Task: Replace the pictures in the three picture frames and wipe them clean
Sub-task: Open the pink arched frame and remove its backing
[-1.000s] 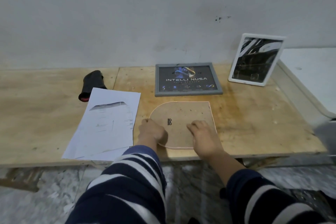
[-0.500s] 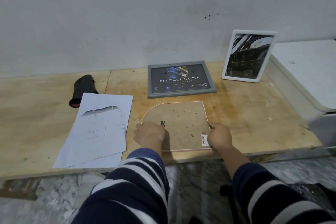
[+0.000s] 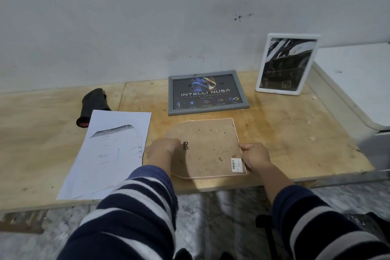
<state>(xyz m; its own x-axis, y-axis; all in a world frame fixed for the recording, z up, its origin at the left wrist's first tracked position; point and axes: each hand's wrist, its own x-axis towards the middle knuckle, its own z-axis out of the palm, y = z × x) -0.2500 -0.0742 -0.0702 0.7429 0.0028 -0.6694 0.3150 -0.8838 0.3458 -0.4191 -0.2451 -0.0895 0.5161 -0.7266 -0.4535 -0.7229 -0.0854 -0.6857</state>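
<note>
From the head view, you are bent over a plywood table (image 3: 285, 133) set against a pale wall. Face-down in front of you lies an arched frame (image 3: 209, 145), its brown backing board up, with a small metal hanger (image 3: 185, 145) near the left side and a barcode sticker (image 3: 236, 164) in the near right corner.

Your left hand (image 3: 163, 149) rests on the left part of the backing, fingers curled down against the board beside the hanger; whether they pinch anything you cannot tell, since the knuckles hide the tips. Your right hand (image 3: 254, 155) grips the frame's right edge, fingers curled round it just above the sticker.

Just beyond the arched frame, a grey frame (image 3: 207, 93) lies flat and face-up, showing a dark print that reads INTELLI NUSA. To its right, a white frame (image 3: 286, 63) stands upright and tilted back near the wall, holding a dark picture.

Left of the arched frame, a stack of printed sheets (image 3: 109, 152) lies on the table, the near corner overhanging the edge. Beyond the sheets rests a rolled dark cloth (image 3: 92, 105), its near end partly under the paper's far corner. Striped sleeves cover both of your forearms.
</note>
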